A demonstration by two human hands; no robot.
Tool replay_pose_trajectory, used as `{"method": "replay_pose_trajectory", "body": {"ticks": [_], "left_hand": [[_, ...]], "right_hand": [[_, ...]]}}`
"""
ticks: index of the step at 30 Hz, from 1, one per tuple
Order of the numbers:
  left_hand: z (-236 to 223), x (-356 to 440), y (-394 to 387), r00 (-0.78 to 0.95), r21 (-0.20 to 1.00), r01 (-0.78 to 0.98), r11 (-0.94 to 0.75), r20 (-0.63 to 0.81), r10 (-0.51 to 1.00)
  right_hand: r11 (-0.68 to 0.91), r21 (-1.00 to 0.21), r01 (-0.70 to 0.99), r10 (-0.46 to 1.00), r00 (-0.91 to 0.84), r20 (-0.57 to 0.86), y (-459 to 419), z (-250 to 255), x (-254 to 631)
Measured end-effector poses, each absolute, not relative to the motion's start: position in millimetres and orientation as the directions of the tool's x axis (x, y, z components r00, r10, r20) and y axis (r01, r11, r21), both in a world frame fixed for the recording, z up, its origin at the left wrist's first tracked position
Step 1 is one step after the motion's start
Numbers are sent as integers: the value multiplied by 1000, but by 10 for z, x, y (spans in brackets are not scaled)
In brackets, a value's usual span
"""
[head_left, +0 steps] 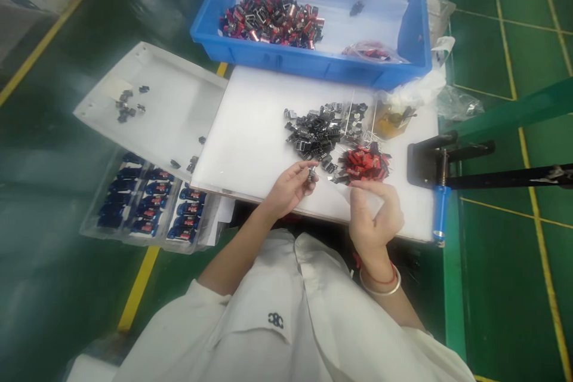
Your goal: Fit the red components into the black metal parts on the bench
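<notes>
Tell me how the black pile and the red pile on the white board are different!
The black pile spreads wider; the red pile is smaller. The red pile sits nearer the right hand, the black pile nearer the left hand. Both are heaps of small parts on the white board.

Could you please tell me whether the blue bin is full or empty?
Neither: the blue bin is partly filled. Small parts are heaped at its left, a clear bag lies at right, and white lining shows between.
</notes>
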State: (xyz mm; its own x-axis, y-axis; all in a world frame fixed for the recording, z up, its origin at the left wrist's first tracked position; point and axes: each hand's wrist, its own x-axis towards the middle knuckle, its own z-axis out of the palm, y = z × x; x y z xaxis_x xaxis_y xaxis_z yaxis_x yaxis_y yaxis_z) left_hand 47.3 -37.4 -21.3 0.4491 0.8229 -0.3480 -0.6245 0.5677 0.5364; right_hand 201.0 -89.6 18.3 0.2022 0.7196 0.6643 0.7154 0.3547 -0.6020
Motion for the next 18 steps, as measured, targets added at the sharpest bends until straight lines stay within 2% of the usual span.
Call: {"method": "replay_pose_trajectory", "body": {"ticks": [18], "left_hand": [[-199,483,-376,435,554,-609,569,-366,822]], "right_hand": [[326,-613,719,732,218,645,-896,131,2013]]}}
